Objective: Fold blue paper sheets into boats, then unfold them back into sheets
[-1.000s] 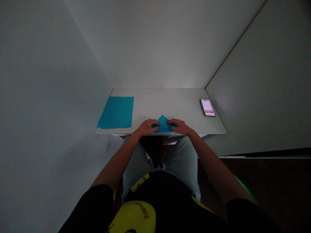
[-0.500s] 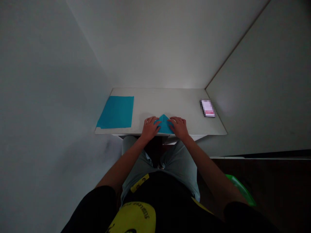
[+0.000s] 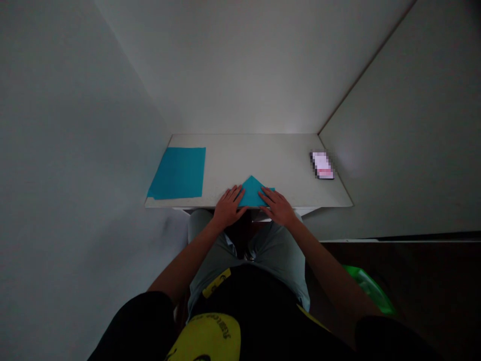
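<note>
At the far left of the pale surface (image 3: 259,155) lay a flat blue sheet (image 3: 179,173), squarish, its near left corner slightly uneven, as if more than one layer sat there. Near the middle, the left hand (image 3: 227,206) rested with its grip open, fingers spread along the left side of a folded blue paper (image 3: 251,193). That paper lay at the near edge of the surface, its point facing away from the person. The right hand (image 3: 278,206) lay over its right side, grip likewise open, with a small blue corner showing past the fingers. The paper looked light and thin, likely to crease easily and slide if pressed unevenly; its side edges seemed the best hold, fingertips flat, without pinching the point. Farther right lay a phone (image 3: 322,164), its screen pixelated.
</note>
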Motion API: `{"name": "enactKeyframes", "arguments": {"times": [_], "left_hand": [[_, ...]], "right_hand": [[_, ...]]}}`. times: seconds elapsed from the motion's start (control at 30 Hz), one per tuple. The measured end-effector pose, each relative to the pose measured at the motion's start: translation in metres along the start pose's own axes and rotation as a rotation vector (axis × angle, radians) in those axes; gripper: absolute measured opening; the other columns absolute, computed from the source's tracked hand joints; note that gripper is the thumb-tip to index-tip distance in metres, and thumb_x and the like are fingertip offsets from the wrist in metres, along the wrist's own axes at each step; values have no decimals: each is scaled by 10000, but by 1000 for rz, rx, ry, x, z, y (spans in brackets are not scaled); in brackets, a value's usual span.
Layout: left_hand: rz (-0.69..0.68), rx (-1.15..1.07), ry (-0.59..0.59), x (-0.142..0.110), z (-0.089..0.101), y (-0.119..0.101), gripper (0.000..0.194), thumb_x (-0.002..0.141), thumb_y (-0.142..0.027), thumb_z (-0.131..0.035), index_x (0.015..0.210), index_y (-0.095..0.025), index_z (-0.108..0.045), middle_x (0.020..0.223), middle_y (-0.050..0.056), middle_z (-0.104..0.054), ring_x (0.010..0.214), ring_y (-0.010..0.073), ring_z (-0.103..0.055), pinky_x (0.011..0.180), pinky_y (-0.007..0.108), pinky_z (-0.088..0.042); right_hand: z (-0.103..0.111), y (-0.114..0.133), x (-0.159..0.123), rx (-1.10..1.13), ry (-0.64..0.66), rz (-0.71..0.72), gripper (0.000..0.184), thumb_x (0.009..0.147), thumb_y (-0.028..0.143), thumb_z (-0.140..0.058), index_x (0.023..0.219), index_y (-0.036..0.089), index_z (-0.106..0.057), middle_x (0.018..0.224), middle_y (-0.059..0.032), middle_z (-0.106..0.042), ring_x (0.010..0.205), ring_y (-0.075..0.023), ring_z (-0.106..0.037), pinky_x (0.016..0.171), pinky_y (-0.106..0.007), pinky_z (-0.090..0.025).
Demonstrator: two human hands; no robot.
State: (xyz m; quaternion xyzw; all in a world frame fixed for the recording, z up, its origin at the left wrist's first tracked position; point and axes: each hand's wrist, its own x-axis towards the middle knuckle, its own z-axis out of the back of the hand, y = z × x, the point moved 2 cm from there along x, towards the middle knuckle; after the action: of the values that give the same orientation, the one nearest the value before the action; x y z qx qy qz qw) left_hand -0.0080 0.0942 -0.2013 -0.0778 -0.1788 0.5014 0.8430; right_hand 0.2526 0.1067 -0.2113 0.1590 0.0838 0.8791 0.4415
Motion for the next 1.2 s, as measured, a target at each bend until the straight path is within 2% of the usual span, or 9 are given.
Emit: {"name": "enactKeyframes", "arguments": {"times": [0.13,0.37,0.47,0.53,0.63,0.8,0.9,1.0,1.2], "left_hand": [[39,-50,5,-11,1,7,719,1044,-441,-616,1699,-214,-425,1756,144,-407,1651,331,-365,1373,573,-278],[70,-108,11,-24,8,11,519,959,-119,-604,1440,-289,-702,1569,55,-658,1537,263,-550,1385,584,-252],[140,-165,-46,-21,22,9,285,1003,-198,-637,1213,-302,-798,1310,33,-809,1347,270,-701,1383,602,-230],[242,-233,-134,-12,34,11,169,1029,-314,-667,1113,-270,-806,1161,47,-839,1194,273,-755,1329,578,-339],[340,-431,-202,10,50,19,250,1032,-437,-673,1142,-239,-778,1140,57,-826,1068,251,-755,1070,435,-566],[394,-569,-177,49,49,39,376,1003,-436,-695,1323,-238,-681,1044,42,-789,911,210,-735,817,322,-568],[447,-381,-154,55,33,42,440,947,-373,-766,1344,-221,-650,1112,82,-773,1042,273,-734,962,407,-561],[433,-173,-209,50,20,37,500,915,-352,-802,1362,-196,-638,1350,166,-691,1293,360,-642,1127,514,-497],[229,-144,-151,36,13,34,295,1026,-327,-662,1295,-219,-709,1476,152,-656,1439,322,-569,1256,508,-420]], "right_hand": [[6,-9,-13,41,11,-76,678,1058,434,-592,1692,262,-425,1747,-123,-442,1603,-327,-446,1321,-578,-340],[15,-12,-21,106,25,-66,617,911,186,-615,1526,236,-631,1609,-123,-616,1465,-345,-576,1232,-580,-408],[30,-11,-16,229,49,-91,444,952,215,-591,1363,267,-750,1415,-103,-753,1312,-335,-680,1140,-554,-488],[44,-11,-8,379,26,-147,351,1031,319,-552,1299,285,-777,1272,-82,-805,1186,-307,-734,1051,-496,-556],[63,-19,12,568,-92,-250,400,1057,507,-574,1346,281,-734,1223,-71,-801,1070,-281,-755,923,-416,-611],[53,-46,49,540,-124,-387,534,983,578,-648,1378,219,-662,981,-66,-766,856,-270,-718,849,-446,-618],[31,-56,57,397,-143,-449,640,950,493,-671,1490,160,-587,1120,-137,-757,953,-305,-724,929,-493,-612],[18,-52,52,235,-219,-348,672,984,417,-626,1601,174,-517,1473,-207,-650,1299,-348,-651,1117,-530,-538],[15,-33,35,97,22,-98,448,1116,343,-443,1512,321,-652,1650,-56,-584,1549,-295,-506,1228,-538,-409]]}}
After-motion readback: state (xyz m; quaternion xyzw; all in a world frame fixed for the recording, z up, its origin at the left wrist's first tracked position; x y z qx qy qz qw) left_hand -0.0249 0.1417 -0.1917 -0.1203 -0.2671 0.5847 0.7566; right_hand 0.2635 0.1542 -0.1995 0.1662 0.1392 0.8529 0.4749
